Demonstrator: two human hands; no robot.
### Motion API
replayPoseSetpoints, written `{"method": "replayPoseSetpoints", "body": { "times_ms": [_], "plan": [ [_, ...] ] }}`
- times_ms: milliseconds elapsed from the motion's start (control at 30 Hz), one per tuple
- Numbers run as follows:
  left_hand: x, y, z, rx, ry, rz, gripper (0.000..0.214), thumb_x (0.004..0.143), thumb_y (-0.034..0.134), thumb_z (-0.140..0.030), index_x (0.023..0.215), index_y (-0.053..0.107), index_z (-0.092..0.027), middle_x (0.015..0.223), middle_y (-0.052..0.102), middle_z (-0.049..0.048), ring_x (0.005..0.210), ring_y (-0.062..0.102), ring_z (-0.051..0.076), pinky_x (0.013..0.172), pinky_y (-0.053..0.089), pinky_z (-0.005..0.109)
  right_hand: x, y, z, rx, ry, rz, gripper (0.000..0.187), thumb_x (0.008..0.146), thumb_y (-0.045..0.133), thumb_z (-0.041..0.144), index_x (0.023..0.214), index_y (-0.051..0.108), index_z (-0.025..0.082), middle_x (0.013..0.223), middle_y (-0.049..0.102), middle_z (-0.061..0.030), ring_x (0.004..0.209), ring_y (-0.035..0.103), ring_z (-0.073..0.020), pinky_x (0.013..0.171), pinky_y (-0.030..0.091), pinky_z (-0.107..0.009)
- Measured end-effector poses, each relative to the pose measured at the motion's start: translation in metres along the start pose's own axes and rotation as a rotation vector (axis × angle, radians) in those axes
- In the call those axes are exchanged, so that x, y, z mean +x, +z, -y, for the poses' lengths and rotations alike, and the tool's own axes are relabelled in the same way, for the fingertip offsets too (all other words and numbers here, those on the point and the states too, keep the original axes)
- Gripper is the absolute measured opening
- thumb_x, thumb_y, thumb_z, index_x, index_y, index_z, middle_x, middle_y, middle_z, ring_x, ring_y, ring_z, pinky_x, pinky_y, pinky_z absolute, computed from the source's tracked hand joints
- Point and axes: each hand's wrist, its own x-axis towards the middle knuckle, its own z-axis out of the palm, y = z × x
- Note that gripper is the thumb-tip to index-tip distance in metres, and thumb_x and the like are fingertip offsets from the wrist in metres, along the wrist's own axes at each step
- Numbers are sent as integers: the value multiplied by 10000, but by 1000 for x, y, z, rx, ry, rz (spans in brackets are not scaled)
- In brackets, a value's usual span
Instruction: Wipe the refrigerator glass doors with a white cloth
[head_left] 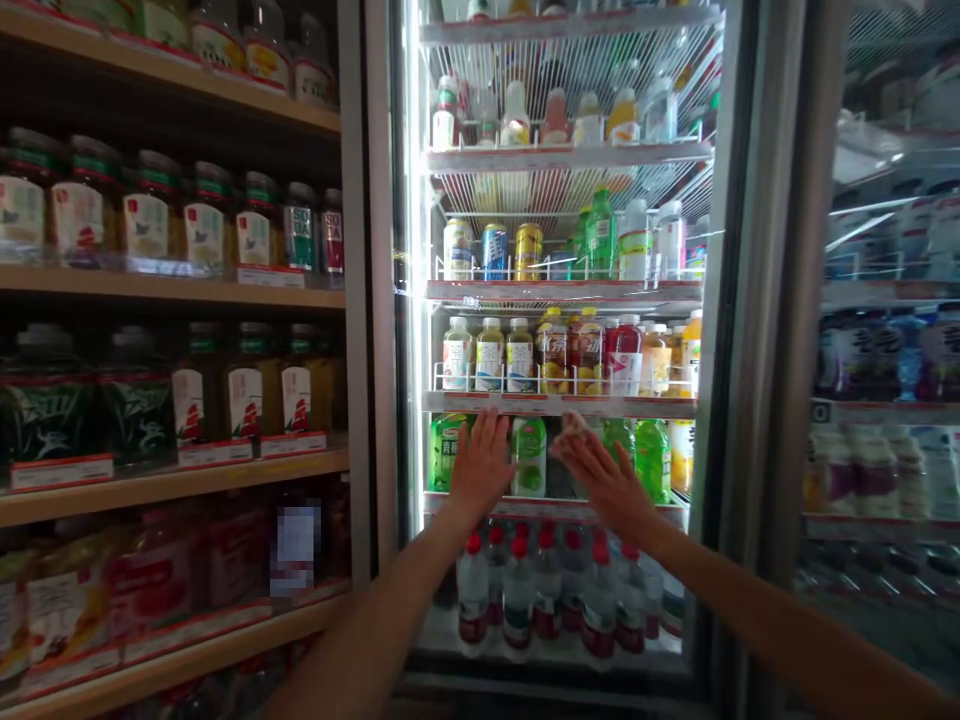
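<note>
Both of my arms reach forward to a lit drinks cooler (pixel 555 404), apparently against its glass door. My left hand (pixel 484 468) is flat with its fingers spread and nothing in it. It covers part of the shelf of green bottles, beside a green-labelled bottle (pixel 529 455). To the right, my right hand (pixel 611 485) has its fingers stretched over a crumpled pale cloth (pixel 576 428), which it presses near the shelf edge. Part of that cloth is hidden under the fingers. Green bottles (pixel 652 460) stand behind the right hand.
Red-capped bottles (pixel 517 600) stand at the cooler's bottom. Cans (pixel 495 250) and more bottles (pixel 490 355) fill shelves above. At left is a wooden shelf rack (pixel 172 280) with bottled drinks. Another glass-fronted cooler (pixel 885 410) stands at right, beyond a metal frame (pixel 799 300).
</note>
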Motion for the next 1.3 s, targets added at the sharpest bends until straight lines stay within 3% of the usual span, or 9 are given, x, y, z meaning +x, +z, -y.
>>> {"method": "replayPoseSetpoints", "body": {
  "times_ms": [67,233,433,600,833,1000,1100,1200,1300],
  "plan": [
    [5,0,-6,-6,23,-5,635,836,481,-436,1374,317,-140,1467,248,120,1366,205,259,1082,243,488,-3,-2,-9,-10,17,14,711,751,419,67,1404,280,311,1470,289,6,1369,186,-231,1076,192,-510],
    [18,3,-27,-26,27,4,663,827,489,-453,1380,305,-137,1482,206,117,1376,172,255,1093,222,482,18,-13,-39,-42,383,-31,576,812,433,185,1383,354,184,1472,264,-106,1357,191,-316,1019,255,-576],
    [20,7,-47,-57,89,13,669,819,503,-460,1381,309,-152,1476,239,115,1372,184,263,1094,225,478,-31,1,-25,-15,128,47,699,783,371,55,1428,225,278,1474,277,-24,1370,181,-254,1059,220,-536],
    [19,13,-59,-93,72,19,667,808,518,-451,1375,332,-154,1468,255,124,1367,197,276,1095,218,482,-16,-5,-52,-25,409,-28,651,811,416,168,1434,231,215,1485,234,-93,1353,211,-311,1028,246,-563],
    [19,14,-66,-109,115,34,672,804,534,-449,1377,332,-164,1477,225,106,1369,191,275,1087,241,499,-72,5,-52,-83,317,50,772,784,391,88,1454,59,278,1464,297,-47,1337,270,-263,1027,287,-516],
    [22,16,-69,-120,86,28,663,798,550,-432,1369,352,-161,1466,248,124,1363,206,286,1084,246,508,-63,7,-89,-89,572,-63,769,772,446,178,1459,101,202,1499,173,-111,1306,301,-342,968,339,-555],
    [15,17,-69,-119,96,22,670,791,559,-442,1369,352,-172,1468,244,117,1364,201,285,1087,243,503,-88,13,-76,-65,607,-48,829,766,447,179,1458,-9,207,1516,63,-99,1311,281,-363,929,384,-542],
    [10,18,-63,-108,101,25,666,785,566,-447,1361,366,-179,1467,253,113,1364,200,286,1093,233,497,-119,18,-54,-40,507,71,867,763,436,148,1442,-93,250,1518,48,-68,1312,294,-340,936,388,-533],
    [8,19,-56,-92,76,38,654,796,554,-425,1367,353,-177,1474,235,110,1371,180,279,1097,229,494,-103,13,-56,-52,505,61,853,774,429,159,1444,-96,232,1518,70,-80,1321,277,-335,957,368,-538]
  ]
}}
